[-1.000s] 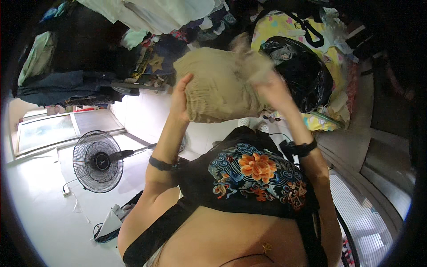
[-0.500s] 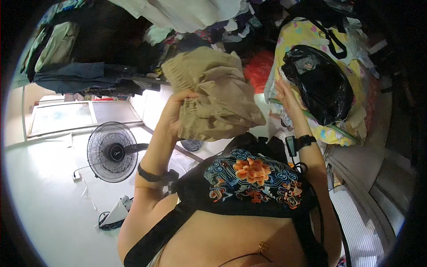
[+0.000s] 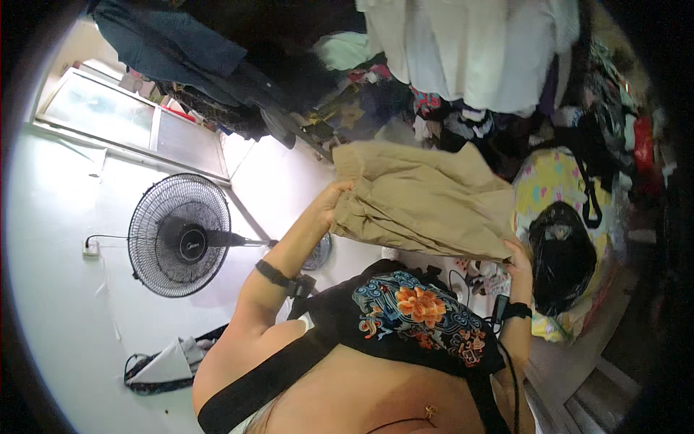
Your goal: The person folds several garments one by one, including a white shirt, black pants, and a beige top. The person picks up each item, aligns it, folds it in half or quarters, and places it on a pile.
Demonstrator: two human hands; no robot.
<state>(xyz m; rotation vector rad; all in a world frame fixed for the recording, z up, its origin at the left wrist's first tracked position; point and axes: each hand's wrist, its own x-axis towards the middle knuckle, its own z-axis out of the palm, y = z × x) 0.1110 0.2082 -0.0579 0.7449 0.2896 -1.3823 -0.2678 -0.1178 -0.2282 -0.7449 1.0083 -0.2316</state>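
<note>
A pair of khaki pants (image 3: 426, 199) is stretched out between my two hands in front of my chest. The gathered end, at the left, is in the closed fingers of my left hand (image 3: 337, 201). At the lower right corner, my right hand (image 3: 519, 262) grips the cloth edge between thumb and fingers. The fabric hangs in loose folds and hides part of both hands' fingers. Just beyond my right hand lies a black plastic bag (image 3: 562, 264) on a yellow patterned bag (image 3: 546, 181).
A black standing fan (image 3: 181, 235) is at the left by the white wall. Dark blue clothing (image 3: 170, 43) and white garments (image 3: 470, 50) hang ahead. Piled clothes (image 3: 463, 126) lie beyond the pants. A white-and-black item (image 3: 170, 365) sits at lower left.
The bunched pants have been spread out wide. My right hand, previously open beside the black bag, now holds their right edge. The view has turned, shifting the bags lower and farther right.
</note>
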